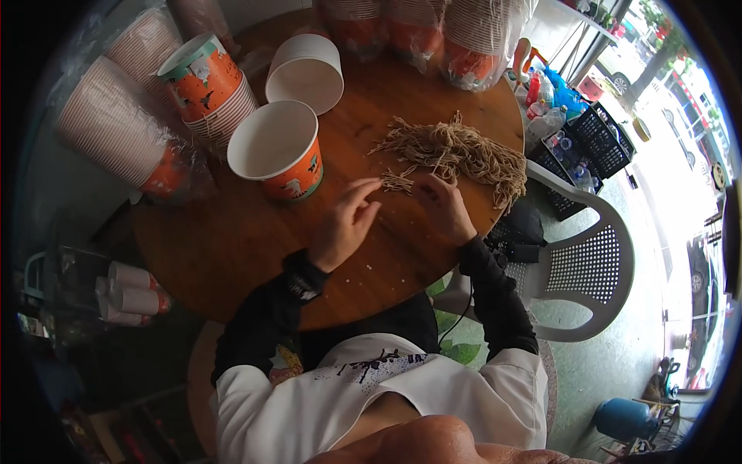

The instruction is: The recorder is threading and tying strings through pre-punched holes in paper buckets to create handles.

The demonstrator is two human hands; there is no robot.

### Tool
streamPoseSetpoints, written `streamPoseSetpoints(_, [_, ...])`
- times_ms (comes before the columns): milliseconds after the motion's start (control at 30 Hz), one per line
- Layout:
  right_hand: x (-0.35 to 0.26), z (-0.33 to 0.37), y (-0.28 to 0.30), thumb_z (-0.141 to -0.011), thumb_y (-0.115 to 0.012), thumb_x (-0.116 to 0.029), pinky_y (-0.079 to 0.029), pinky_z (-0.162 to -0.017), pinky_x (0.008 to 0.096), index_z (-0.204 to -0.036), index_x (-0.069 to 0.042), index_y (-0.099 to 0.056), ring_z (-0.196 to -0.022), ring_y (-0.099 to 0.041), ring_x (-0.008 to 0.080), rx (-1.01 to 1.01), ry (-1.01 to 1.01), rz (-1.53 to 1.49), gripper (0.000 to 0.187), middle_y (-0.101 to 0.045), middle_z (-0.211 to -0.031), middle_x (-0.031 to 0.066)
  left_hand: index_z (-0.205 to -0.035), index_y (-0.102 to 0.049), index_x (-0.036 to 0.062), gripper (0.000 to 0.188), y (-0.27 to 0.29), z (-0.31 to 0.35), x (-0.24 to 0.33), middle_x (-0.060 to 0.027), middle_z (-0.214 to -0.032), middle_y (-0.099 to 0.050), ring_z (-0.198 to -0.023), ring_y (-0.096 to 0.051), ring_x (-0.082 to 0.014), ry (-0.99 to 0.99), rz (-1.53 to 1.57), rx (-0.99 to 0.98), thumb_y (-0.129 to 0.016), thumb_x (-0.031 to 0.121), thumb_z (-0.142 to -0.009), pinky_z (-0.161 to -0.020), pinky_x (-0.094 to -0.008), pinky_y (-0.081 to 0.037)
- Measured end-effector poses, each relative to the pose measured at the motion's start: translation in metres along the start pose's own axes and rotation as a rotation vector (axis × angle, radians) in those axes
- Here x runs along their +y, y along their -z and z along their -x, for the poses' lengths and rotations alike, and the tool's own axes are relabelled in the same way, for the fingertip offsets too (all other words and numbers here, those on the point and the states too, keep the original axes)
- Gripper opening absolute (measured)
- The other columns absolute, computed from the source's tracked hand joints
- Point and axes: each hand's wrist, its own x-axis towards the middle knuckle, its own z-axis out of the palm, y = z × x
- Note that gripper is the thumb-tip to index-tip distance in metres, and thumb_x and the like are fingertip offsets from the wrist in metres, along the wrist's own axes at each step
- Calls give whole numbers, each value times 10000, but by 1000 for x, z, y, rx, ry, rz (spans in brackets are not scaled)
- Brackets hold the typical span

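A tangled heap of tan, dry-looking noodles (464,155) lies on the round wooden table (247,263). A small loose clump of the same strands (398,182) sits between my hands. My left hand (345,224) is held over the table with its fingers stretched and the thumb apart, the tips close to that clump; nothing shows in it. My right hand (447,207) is at the near edge of the heap, fingers curled inward. What its fingertips hold, if anything, is hidden. An orange-and-white paper tub (282,151) stands left of my hands, its mouth showing empty.
Behind that tub, another paper tub (308,73) lies tipped toward me. Stacked tubs (220,108) and bagged stacks (116,127) fill the left; more bagged tubs (473,42) line the back. A plastic chair (591,259) and black crates (599,139) are on the right. Crumbs dot the tabletop.
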Motion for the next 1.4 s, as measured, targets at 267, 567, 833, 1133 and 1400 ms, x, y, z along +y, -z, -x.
streamPoseSetpoints(267, [-6, 2, 3, -901, -609, -65, -503, -700, 300, -1010, -6, -612, -787, -634, 180, -65, 42, 53, 123, -644, -874, 115, -1051, -637, -19, 183, -44, -9, -43, -118, -893, -698, -747, -682, -188, 208, 133, -111, -637, 91, -905, -659, -313, -531])
streamPoseSetpoints(567, [70, -77, 24, -926, -533, -110, -492, -835, 426, -1092, -37, -601, -970, -595, 367, 174, 226, 493, 193, -622, -1030, 176, -910, -655, -19, 135, -15, 0, -38, -45, -761, -665, -644, -628, -95, 411, 392, -76, -633, 112, -931, -587, -226, -501])
streamPoseSetpoints(833, [102, -113, 56, -898, -537, -111, -505, -795, 442, -1047, -41, -607, -960, -594, 363, 246, 221, 783, 179, -623, -1033, 158, -877, -641, -2, 94, 61, 54, -40, -43, -714, -640, -633, -613, -82, 416, 219, 55, -626, 80, -921, -560, -225, -484])
streamPoseSetpoints(1133, [-66, -51, -95, -874, -650, -99, -517, -677, 313, -1056, -9, -636, -730, -650, 173, -337, 143, 14, 204, -681, -847, 119, -872, -602, 6, 64, 65, 29, -39, -177, -811, -640, -764, -634, -377, 73, -204, 109, -653, 30, -842, -639, -397, -496])
streamPoseSetpoints(1400, [-43, -57, -105, -856, -671, -85, -507, -692, 306, -1005, -2, -642, -742, -631, 175, -444, 79, -62, 173, -653, -827, 114, -894, -595, 3, 72, 68, 40, -53, -158, -813, -631, -746, -640, -335, 44, -190, 188, -646, 16, -845, -645, -378, -500])
